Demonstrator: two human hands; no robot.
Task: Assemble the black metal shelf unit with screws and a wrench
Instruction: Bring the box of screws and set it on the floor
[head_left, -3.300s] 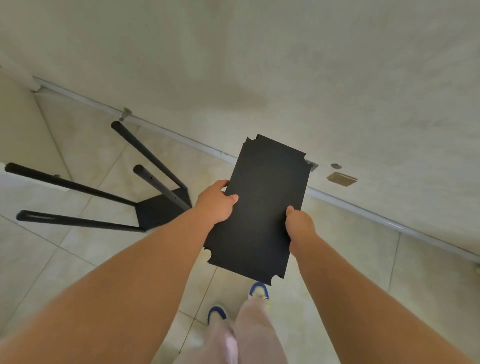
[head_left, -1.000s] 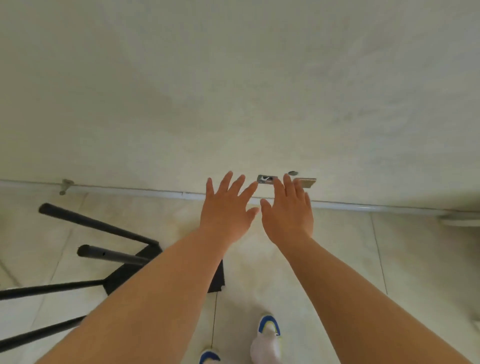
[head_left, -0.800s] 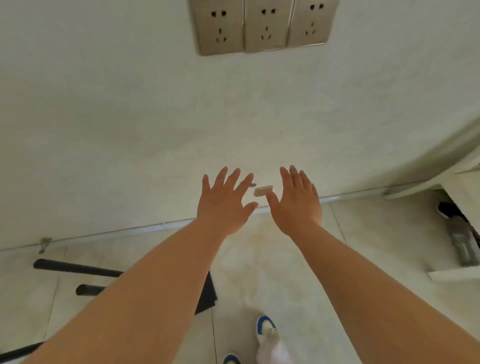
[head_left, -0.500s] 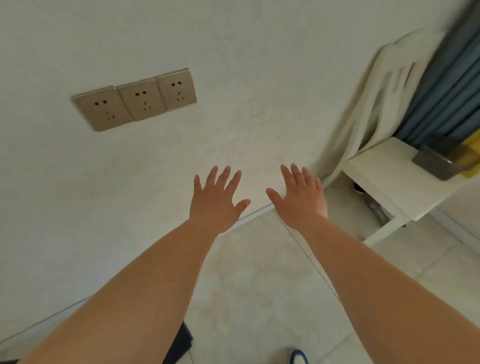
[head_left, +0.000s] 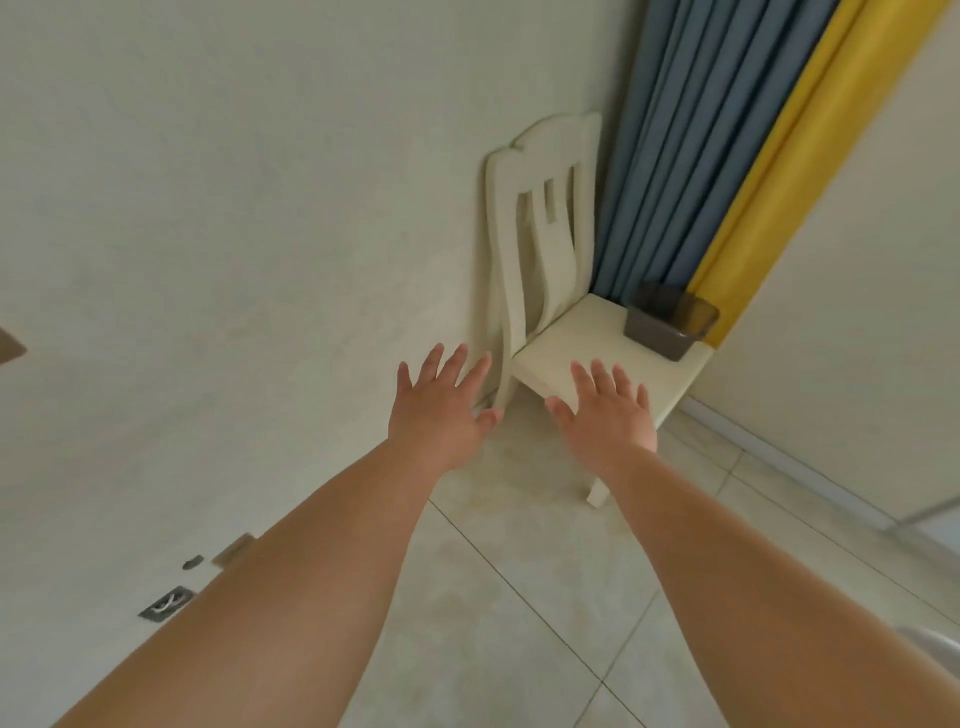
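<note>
My left hand (head_left: 439, 410) and my right hand (head_left: 608, 415) are both stretched out in front of me, palms down, fingers spread, holding nothing. They hover side by side in front of a cream chair (head_left: 550, 291). The black shelf frame and the black panel are out of view. A small metal bracket (head_left: 166, 604) sits low on the wall at the lower left, with a small brass plate (head_left: 232, 550) just above it.
The cream chair stands against the wall in the corner, with a dark grey container (head_left: 667, 321) on its seat. Blue and yellow curtains (head_left: 727, 135) hang behind it. The floor is pale tile (head_left: 519, 597); a white wall (head_left: 208, 208) fills the left.
I let go of the black panel I held earlier. My view has swung right, away from the black frame and the wall sockets, towards the chair and curtains. Both hands stay open.
</note>
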